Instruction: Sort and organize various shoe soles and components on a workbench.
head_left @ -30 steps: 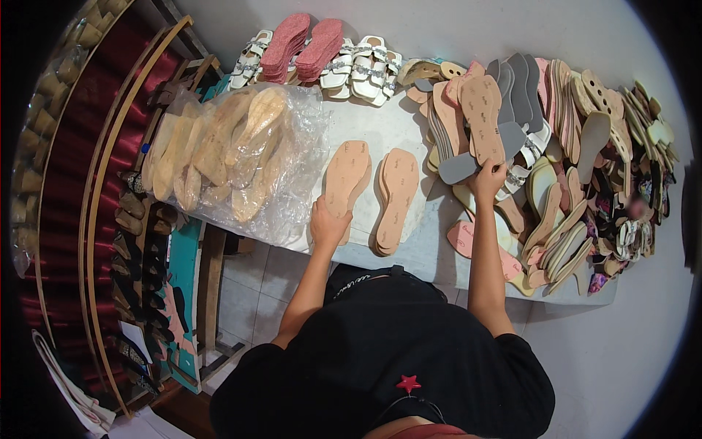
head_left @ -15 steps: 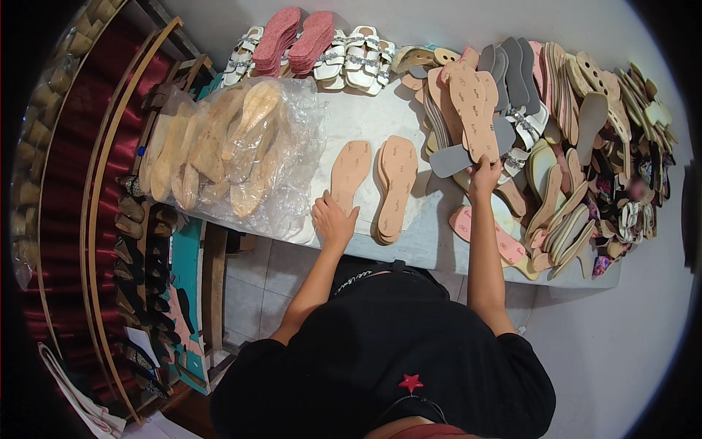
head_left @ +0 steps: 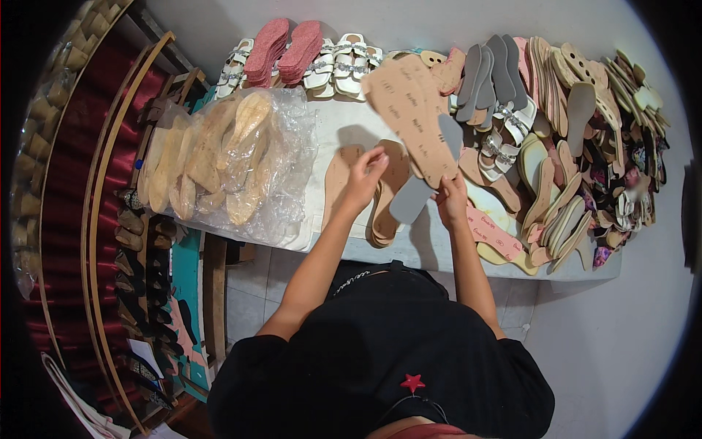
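Note:
My right hand grips the narrow end of several tan shoe insoles, fanned out and lifted above the table. A grey insole sticks out from beneath them beside my hand. My left hand is raised to the left of the held insoles, fingers loosely bent and apart, with nothing in them. Under and behind it, a single-looking tan insole lies flat on the table. Next to that is a small pile of tan insoles, partly hidden by the held bunch and its shadow.
A clear plastic bag of wooden shoe forms lies at the left. White sandals and stacks of red-pink insoles line the wall. Piled soles crowd the table's right side. A shoe rack stands at far left.
My right hand has brought the tan insoles leftward off the right-hand pile, with the grey one. My left hand has let go of the flat insole and risen to the right.

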`<state>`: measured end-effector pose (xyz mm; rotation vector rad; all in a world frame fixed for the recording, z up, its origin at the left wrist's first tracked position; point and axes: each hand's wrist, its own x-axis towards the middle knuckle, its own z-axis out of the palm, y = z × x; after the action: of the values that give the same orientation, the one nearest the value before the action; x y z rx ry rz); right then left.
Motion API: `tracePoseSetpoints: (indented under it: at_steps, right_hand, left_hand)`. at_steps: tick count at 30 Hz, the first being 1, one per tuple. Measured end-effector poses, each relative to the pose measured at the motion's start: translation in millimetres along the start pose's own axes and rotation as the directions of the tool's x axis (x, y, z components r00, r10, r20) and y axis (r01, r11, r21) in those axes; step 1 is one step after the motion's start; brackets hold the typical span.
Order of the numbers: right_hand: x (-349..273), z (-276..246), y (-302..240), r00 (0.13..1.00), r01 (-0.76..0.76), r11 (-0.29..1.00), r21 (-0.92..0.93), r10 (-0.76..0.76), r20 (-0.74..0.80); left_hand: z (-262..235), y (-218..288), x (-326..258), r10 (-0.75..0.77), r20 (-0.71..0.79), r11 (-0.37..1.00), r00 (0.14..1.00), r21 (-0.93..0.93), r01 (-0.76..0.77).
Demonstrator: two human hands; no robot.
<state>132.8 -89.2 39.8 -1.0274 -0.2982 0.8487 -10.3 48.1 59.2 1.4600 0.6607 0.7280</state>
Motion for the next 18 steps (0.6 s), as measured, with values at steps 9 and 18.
tracePoseSetpoints:
  at_steps: [9, 18]
  right_hand:
    - [-17, 11, 12, 0.992, 0.1, 0.956, -0.277, -0.074, 0.101]
    - [2, -50, -40, 0.97, 0.188, 0.416, -0.89, -0.222, 0.1]
  left_hand:
    - [24, -2, 14, -0.166, -0.045, 0.744, 0.985, -0.661, 0.095]
    - [-9, 4, 2, -0.118, 0.077, 0.666, 0.99, -0.734, 0.136]
